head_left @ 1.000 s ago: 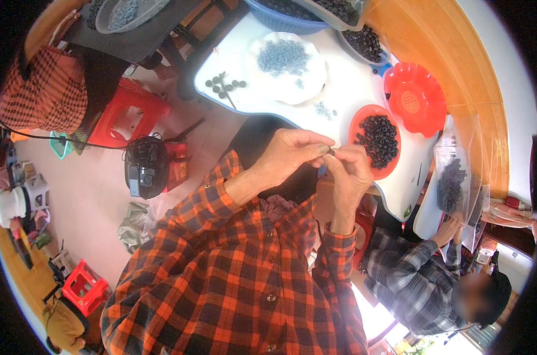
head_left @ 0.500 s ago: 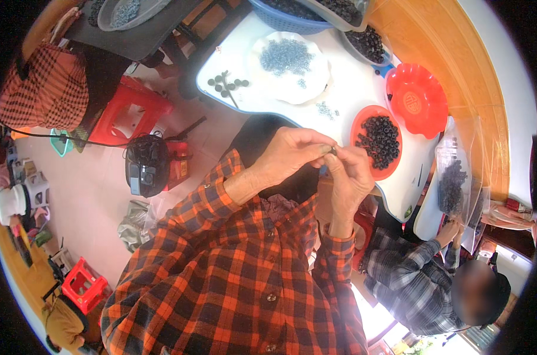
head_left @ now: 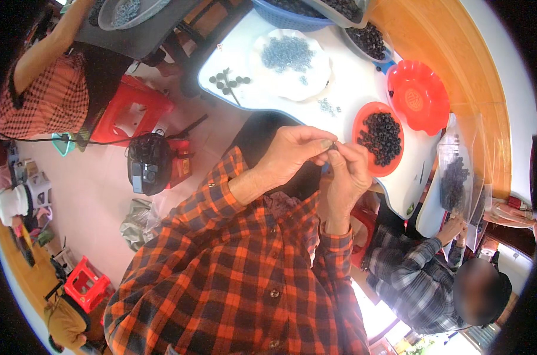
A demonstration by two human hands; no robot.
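My left hand (head_left: 291,155) and my right hand (head_left: 347,171) meet in front of my chest, at the near edge of the white table (head_left: 256,77). Fingertips of both pinch a small dark piece (head_left: 332,145), mostly hidden between them; its exact kind is too small to make out. Just right of my right hand sits an orange-red bowl (head_left: 364,111) of black, ring-shaped parts (head_left: 382,137). Beyond my hands, a white scalloped plate (head_left: 304,89) carries many tiny clear bluish pieces (head_left: 287,53), with a few more lying loose beside it (head_left: 327,106).
Several round black parts (head_left: 227,83) lie near the table's left corner. A red scalloped dish (head_left: 419,97), a blue basket (head_left: 292,22) and a tub of black parts (head_left: 368,42) stand farther back. At right, a co-worker (head_left: 410,278) handles a clear bag (head_left: 458,171). Red stools (head_left: 132,112) stand left.
My hands still hold the small dark piece at almost the same spot, with fingers slightly shifted around it. At far left, another person's arm has swung into fuller view.
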